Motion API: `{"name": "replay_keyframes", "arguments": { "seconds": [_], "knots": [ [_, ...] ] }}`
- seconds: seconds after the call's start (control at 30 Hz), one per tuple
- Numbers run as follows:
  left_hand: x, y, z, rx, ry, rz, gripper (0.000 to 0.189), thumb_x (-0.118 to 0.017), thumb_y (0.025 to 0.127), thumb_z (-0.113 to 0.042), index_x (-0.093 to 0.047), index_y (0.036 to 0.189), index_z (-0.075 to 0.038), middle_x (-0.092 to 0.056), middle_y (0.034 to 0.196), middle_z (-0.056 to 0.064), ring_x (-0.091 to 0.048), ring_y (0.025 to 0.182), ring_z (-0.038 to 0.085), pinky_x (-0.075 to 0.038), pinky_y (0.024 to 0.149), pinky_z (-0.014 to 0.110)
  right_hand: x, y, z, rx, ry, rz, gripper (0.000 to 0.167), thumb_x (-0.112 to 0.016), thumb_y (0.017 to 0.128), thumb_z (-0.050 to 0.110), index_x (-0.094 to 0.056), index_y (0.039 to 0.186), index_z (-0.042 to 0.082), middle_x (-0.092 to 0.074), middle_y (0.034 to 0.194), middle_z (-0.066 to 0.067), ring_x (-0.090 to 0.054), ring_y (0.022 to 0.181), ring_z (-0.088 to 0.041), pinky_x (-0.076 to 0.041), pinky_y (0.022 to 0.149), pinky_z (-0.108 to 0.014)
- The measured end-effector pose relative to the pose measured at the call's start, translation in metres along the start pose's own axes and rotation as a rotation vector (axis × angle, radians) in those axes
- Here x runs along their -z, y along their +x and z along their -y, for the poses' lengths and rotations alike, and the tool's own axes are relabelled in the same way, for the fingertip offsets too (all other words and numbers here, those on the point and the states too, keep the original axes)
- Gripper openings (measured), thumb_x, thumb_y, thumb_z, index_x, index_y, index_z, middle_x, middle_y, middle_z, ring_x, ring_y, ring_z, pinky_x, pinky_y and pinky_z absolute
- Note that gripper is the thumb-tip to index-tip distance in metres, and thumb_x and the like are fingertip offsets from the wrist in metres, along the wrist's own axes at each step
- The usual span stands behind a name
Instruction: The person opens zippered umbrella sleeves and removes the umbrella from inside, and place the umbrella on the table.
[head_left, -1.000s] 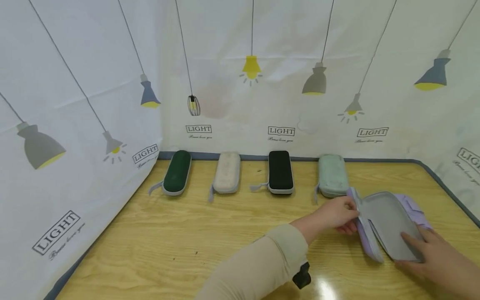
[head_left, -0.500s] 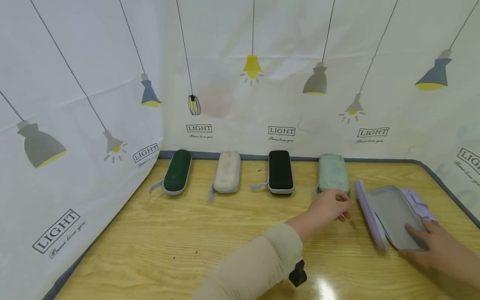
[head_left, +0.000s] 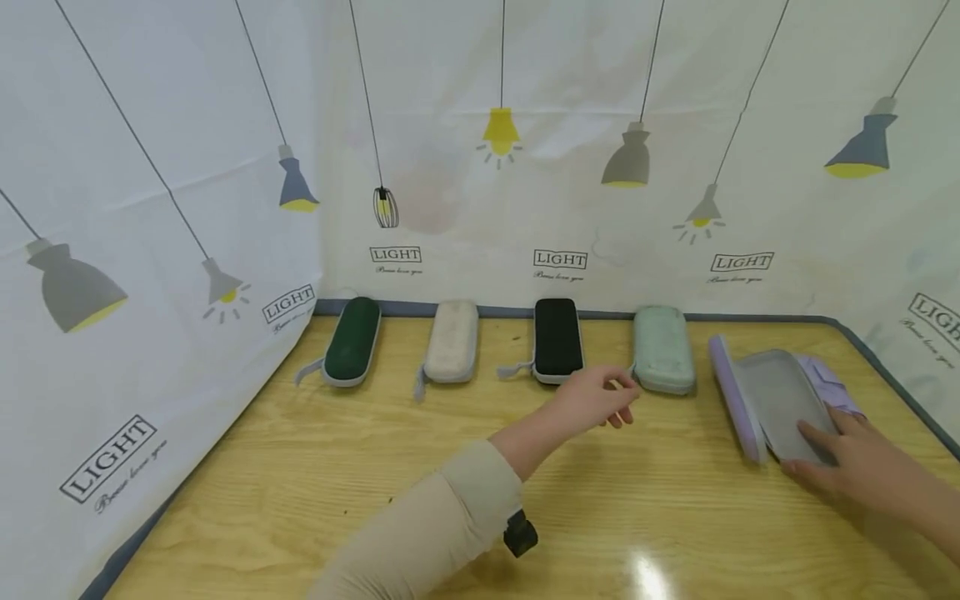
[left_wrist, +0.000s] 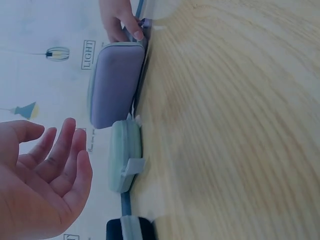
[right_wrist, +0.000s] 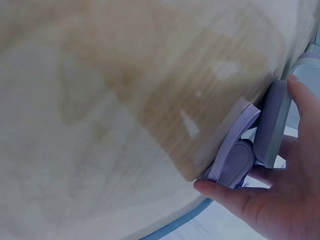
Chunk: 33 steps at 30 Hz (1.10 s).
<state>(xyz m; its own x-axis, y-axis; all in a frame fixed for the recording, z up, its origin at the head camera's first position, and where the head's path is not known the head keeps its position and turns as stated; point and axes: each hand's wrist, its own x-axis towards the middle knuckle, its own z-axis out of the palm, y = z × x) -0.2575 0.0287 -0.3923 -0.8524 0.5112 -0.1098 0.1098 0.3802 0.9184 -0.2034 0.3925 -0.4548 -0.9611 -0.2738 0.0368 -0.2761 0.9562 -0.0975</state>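
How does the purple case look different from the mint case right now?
The purple case is open, showing its grey inside, while the mint case is shut. The purple case is gripped by the right hand; the mint case lies on the table. The purple case is lilac outside, the mint case pale green. Both have rounded corners.

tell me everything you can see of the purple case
The purple case is right of the mint case. Its shell looks smooth and fairly stiff, with rounded corners. It is open: the left half is tipped up, the other half shows a plain grey inside. The right hand grips its near right part, one finger touching the grey. Whether it rests fully on the table is unclear.
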Motion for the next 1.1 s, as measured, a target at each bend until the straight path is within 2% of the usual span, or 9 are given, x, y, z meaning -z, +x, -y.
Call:
{"name": "replay_keyframes", "arguments": {
  "seconds": [0.17, 0.27, 0.4, 0.63, 0.83, 1.1],
  "knots": [
    [0.021, -0.020, 0.005, -0.028, 0.045, 0.002, 0.013, -0.057, 0.101, -0.023, -0.067, 0.102, -0.015, -0.068, 0.075, 0.001, -0.067, 0.074, 0.021, -0.054, 0.072, 0.040, -0.001, 0.010, -0.008, 0.004, -0.007, -0.005, 0.076, -0.072, 0.085, 0.047, -0.056, 0.121, -0.018, -0.028, 0.126, -0.056, -0.033, 0.109, -0.070, -0.035, 0.086, -0.074],
    [0.032, -0.035, 0.008, -0.040, 0.074, -0.005, 0.013, -0.057, 0.101, -0.023, -0.066, 0.103, -0.014, -0.068, 0.076, 0.004, -0.066, 0.076, 0.024, -0.052, 0.069, 0.035, -0.003, 0.016, -0.013, 0.021, -0.006, -0.015, 0.071, -0.073, 0.085, 0.047, -0.061, 0.118, -0.014, -0.029, 0.126, -0.055, -0.033, 0.110, -0.071, -0.035, 0.086, -0.074],
    [0.046, -0.053, 0.010, -0.046, 0.132, -0.015, 0.014, -0.056, 0.101, -0.026, -0.066, 0.105, -0.016, -0.068, 0.077, 0.002, -0.065, 0.077, 0.020, -0.049, 0.065, 0.028, -0.002, 0.025, -0.019, 0.032, -0.022, -0.013, 0.067, -0.070, 0.086, 0.048, -0.064, 0.116, -0.012, -0.030, 0.124, -0.056, -0.033, 0.110, -0.072, -0.033, 0.087, -0.074],
    [0.066, -0.082, 0.016, -0.038, 0.199, -0.048, 0.015, -0.056, 0.101, -0.028, -0.065, 0.107, -0.018, -0.066, 0.075, -0.003, -0.064, 0.077, 0.018, -0.050, 0.067, 0.031, 0.004, 0.039, -0.021, 0.010, -0.045, 0.046, 0.070, -0.064, 0.090, 0.052, -0.061, 0.121, -0.011, -0.029, 0.124, -0.057, -0.032, 0.111, -0.073, -0.035, 0.087, -0.073],
    [0.079, -0.097, 0.023, -0.047, 0.205, -0.053, 0.014, -0.055, 0.102, -0.028, -0.065, 0.105, -0.019, -0.067, 0.075, -0.002, -0.065, 0.081, 0.022, -0.050, 0.069, 0.035, 0.010, 0.049, -0.022, -0.011, -0.024, 0.077, 0.074, -0.061, 0.092, 0.054, -0.056, 0.125, -0.012, -0.028, 0.124, -0.057, -0.031, 0.112, -0.072, -0.032, 0.089, -0.074],
    [0.086, -0.108, 0.032, -0.046, 0.181, -0.049, 0.015, -0.056, 0.101, -0.025, -0.065, 0.105, -0.015, -0.067, 0.074, -0.001, -0.066, 0.081, 0.030, -0.051, 0.069, 0.037, 0.011, 0.063, -0.033, -0.003, -0.043, 0.100, 0.076, -0.057, 0.093, 0.055, -0.055, 0.126, -0.014, -0.030, 0.121, -0.058, -0.032, 0.113, -0.069, -0.028, 0.092, -0.073]
  ]
}}
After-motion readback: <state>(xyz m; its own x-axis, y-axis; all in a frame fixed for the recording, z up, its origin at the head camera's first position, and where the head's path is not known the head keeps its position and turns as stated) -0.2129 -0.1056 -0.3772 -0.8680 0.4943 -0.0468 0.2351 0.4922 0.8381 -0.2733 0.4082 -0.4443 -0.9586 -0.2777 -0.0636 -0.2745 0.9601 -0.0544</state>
